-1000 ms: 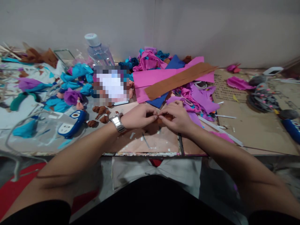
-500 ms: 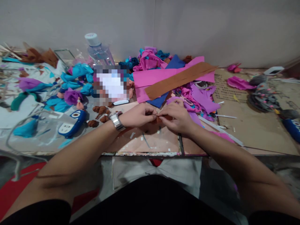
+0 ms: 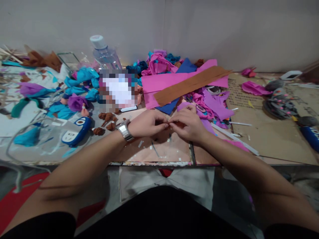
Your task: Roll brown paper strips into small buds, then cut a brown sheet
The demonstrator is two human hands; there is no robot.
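Brown paper scrap point(image 3: 177, 124) sits pinched between left hand point(image 3: 147, 123) and right hand point(image 3: 190, 125), fingertips pressed together, nearer than the capped water bottle point(image 3: 106, 54), whose contents I cannot tell.

The small brown crumpled paper piece point(image 3: 178, 124) is mostly hidden between the left hand point(image 3: 147, 123) and the right hand point(image 3: 189, 126). A blurry square patch point(image 3: 118, 89) covers some things behind.

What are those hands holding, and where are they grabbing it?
A small brown paper piece: the left hand pinches its left end, the right hand grips its right part.
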